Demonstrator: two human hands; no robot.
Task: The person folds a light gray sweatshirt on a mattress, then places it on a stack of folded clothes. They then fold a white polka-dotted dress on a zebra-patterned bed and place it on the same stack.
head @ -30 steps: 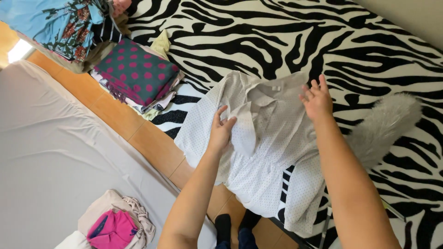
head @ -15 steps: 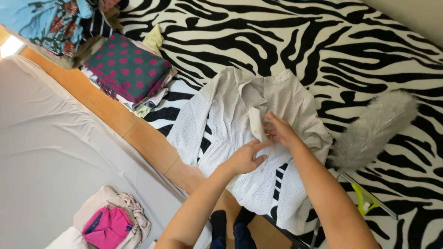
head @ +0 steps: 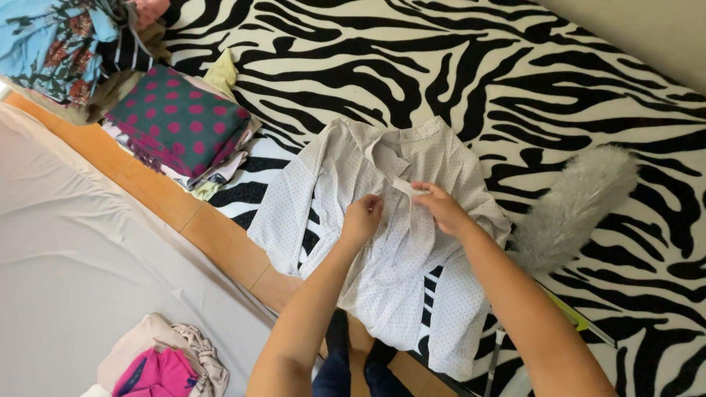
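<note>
White shirt [head: 412, 250] with tiny dark dots, lying flat and face up on the zebra-striped bed [head: 559, 81]. Collar at the far end, hem hanging over the near edge. Front open down the middle, striped cover peeking through the gap near the bottom. One sleeve spread out to the left side, a bit crumpled. Pinched at the front edges near the chest by the left hand [head: 362, 219] and the right hand [head: 441, 209], close together.

Zebra-print bedspread [head: 471, 66] covers the right and far side. Orange tiled floor strip [head: 158, 195] runs diagonally, pale grey sheet [head: 66, 250] on the left.
</note>
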